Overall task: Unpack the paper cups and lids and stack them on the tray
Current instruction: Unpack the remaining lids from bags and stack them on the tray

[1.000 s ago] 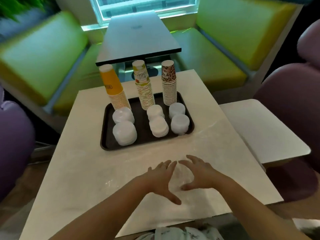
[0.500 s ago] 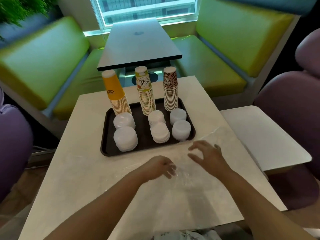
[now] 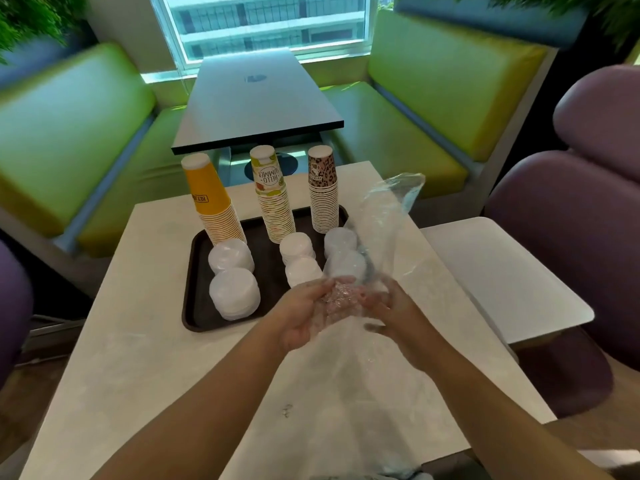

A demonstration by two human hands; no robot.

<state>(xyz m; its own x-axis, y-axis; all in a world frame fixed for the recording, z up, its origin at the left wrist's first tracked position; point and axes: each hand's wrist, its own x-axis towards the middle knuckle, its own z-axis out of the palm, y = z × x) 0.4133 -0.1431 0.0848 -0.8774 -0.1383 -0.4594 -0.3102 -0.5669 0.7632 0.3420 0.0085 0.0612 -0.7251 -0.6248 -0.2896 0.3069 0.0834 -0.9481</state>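
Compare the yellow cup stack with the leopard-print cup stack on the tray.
The yellow cup stack stands at the tray's far left and leans; the leopard-print cup stack stands far right, nearly upright. Yellow's cups look wider, leopard's slimmer. Both are stacked upside down behind white lid stacks.

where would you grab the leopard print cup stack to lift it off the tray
Take the leopard print cup stack low on its ribbed band of rims, hand coming from its right side. It stands upright at the far right of the tray; lid stacks sit in front, the hello summer stack to its left.
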